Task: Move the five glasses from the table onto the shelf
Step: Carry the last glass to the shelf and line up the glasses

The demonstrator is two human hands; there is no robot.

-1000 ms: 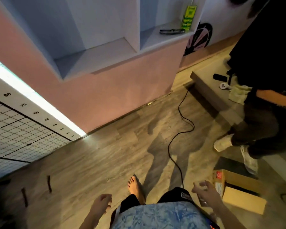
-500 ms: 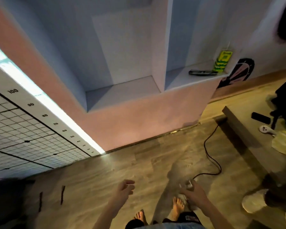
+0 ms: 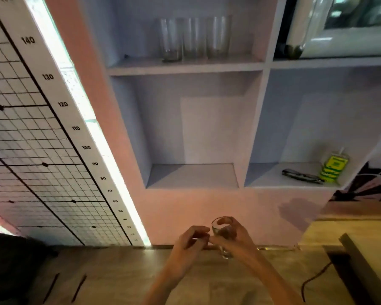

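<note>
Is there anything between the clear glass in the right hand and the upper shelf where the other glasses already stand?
Nothing visible blocks it. The small clear glass in the right hand has open space up to the upper shelf; three tall clear glasses stand there, with bare board left of them.

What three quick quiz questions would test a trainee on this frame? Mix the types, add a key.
1. True or false: the right hand holds a glass.
2. How many glasses stand on the upper shelf? A) one B) three C) five
3. Fill in: the yellow-green carton stands in the lower ____ compartment.

Key: 1 true. 2 B, the row of glasses appears to be three, though blurred. 3 right; a dark object lies beside it. The left hand is by the glass, contact unclear.
</note>
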